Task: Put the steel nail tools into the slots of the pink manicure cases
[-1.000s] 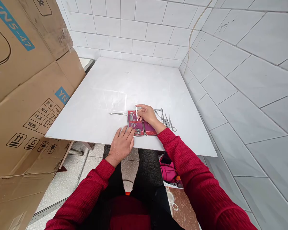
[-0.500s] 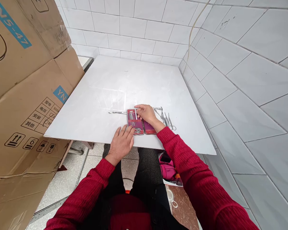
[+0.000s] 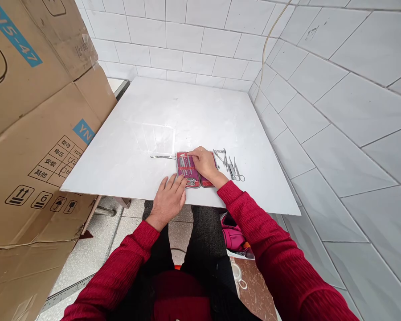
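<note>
An open manicure case (image 3: 177, 166) with a red and purple lining lies near the front edge of the white table. Slim metal tools (image 3: 184, 164) stand in a row under a strap in its left half, and a nail clipper (image 3: 191, 181) lies at the bottom. My left hand (image 3: 167, 198) rests flat with fingers spread, its fingertips at the case's lower left edge. My right hand (image 3: 203, 161) is over the case with fingers pinched at the top of the row, on a slim metal tool mostly covered by the fingers. Part of the right half is hidden beneath it.
Left of the case lies one slender metal tool (image 3: 162, 157). To the right are small scissors (image 3: 239, 174) and other metal tools (image 3: 220, 154). A large cardboard box (image 3: 53, 133) stands along the left, and a tiled wall (image 3: 321, 133) runs along the right.
My right hand has lowered slightly, bringing the slim metal tool down against the row in the case's left half. My left hand has stayed in place.
</note>
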### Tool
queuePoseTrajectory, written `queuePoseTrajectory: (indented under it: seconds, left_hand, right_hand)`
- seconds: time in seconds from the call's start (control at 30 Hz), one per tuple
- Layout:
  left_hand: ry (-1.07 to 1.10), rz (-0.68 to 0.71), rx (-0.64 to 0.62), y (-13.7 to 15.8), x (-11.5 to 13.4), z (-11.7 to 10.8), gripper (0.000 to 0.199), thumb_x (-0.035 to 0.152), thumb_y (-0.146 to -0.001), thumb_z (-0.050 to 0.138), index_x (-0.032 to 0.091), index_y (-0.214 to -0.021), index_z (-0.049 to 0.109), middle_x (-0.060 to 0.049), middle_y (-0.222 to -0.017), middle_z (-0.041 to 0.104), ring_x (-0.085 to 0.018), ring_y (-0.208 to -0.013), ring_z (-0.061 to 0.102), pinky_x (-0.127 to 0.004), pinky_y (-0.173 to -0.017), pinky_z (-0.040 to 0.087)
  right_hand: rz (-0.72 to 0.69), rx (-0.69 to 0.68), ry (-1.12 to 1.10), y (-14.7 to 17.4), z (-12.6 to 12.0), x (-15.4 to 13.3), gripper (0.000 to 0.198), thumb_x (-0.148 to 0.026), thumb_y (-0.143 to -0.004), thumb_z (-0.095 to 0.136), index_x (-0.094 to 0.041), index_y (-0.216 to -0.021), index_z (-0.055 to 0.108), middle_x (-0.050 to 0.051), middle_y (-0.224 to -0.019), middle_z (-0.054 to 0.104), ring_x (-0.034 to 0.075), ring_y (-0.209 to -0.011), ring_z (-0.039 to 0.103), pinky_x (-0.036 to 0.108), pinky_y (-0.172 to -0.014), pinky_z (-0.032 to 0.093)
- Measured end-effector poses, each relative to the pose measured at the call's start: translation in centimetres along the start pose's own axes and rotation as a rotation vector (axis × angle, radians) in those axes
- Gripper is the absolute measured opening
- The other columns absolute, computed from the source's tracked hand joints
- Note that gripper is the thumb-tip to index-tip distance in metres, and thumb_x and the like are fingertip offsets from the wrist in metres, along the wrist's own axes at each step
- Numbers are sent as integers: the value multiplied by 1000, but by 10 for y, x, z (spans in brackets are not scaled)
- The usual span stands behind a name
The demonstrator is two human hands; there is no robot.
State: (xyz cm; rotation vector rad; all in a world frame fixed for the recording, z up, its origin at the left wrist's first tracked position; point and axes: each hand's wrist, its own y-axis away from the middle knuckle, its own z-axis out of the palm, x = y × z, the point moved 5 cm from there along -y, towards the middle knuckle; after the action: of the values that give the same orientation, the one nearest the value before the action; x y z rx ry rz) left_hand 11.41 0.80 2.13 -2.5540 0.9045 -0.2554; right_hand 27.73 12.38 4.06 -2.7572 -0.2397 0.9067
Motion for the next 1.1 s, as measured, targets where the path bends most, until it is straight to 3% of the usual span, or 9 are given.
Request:
queuePoseTrajectory:
  seconds: [0.43,0.67,0.83,1.1]
  left_hand:
    - [23,-7,-4,0,0,0,48,23,-99,47,18,-146,56,-12,-148,59,-31,-139,53,-51,-118,38]
    - [16,-3,-5,1,1,-1,44,23,-101,45,15,-142,58,-11,-148,59,-31,-138,53,-51,-118,38]
    - [-5,5,-6,2,1,0,43,24,-103,43,14,-142,58,-11,-147,60,-31,-138,53,-50,-117,38]
    - [-9,0,-12,4,1,1,44,27,-104,42,14,-143,57,-10,-147,60,-31,-138,52,-49,-117,38]
  right_hand:
    - [-48,-42,132,10,-5,-10,39,-9,-97,42,-14,-117,74,11,-108,66,21,-97,60,30,-86,46]
    - [-42,-1,138,3,-17,-20,28,-19,-98,49,-18,-108,75,8,-108,69,22,-98,61,31,-84,44]
    - [-108,-139,231,-5,-5,-48,23,-23,-98,53,-18,-92,75,7,-99,71,20,-88,61,29,-73,39]
    - [-141,-334,514,-20,20,-91,28,-20,-100,48,-17,-98,76,12,-108,72,22,-90,66,30,-69,40]
